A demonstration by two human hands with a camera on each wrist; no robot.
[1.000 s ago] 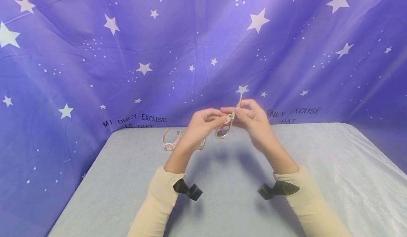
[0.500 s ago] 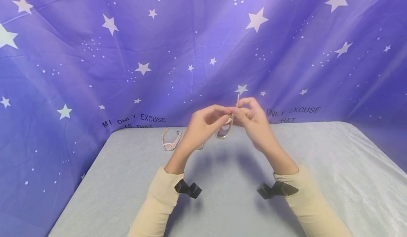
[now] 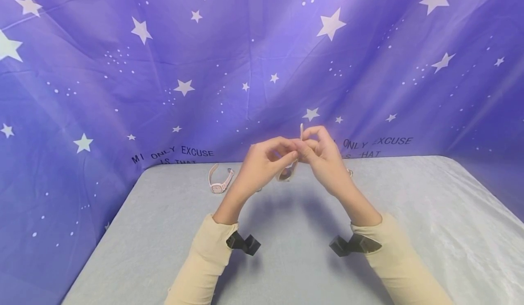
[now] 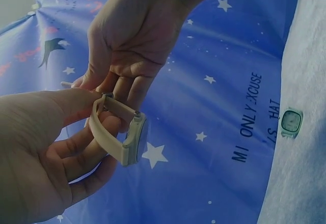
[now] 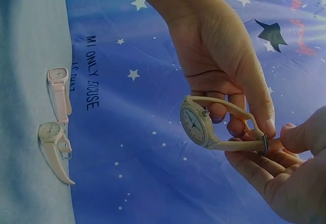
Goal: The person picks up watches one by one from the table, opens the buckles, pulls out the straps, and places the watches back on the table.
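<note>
Both hands hold a cream wristwatch (image 5: 198, 123) with a round dial in the air above the table. Its strap is bent into a loop, and the free strap end passes through the metal buckle (image 5: 264, 145). My left hand (image 3: 264, 165) pinches the strap by the buckle between thumb and fingers. My right hand (image 3: 325, 159) pinches the strap's free end, whose tip (image 3: 301, 131) sticks up above the fingers. The watch case hangs below the fingertips in the head view, mostly hidden by the hands there.
On the grey cloth-covered table (image 3: 294, 259) a pink square-faced watch (image 3: 217, 187) lies at the back left. Next to it lies a cream round-faced watch (image 5: 51, 132), mostly behind the left wrist in the head view. A green-rimmed watch (image 4: 291, 122) lies elsewhere. A starry curtain (image 3: 229, 59) hangs behind.
The strap's upright end has shortened above the right fingers, and the two hands' fingertips have come together. A watch edge now shows beside the right wrist.
</note>
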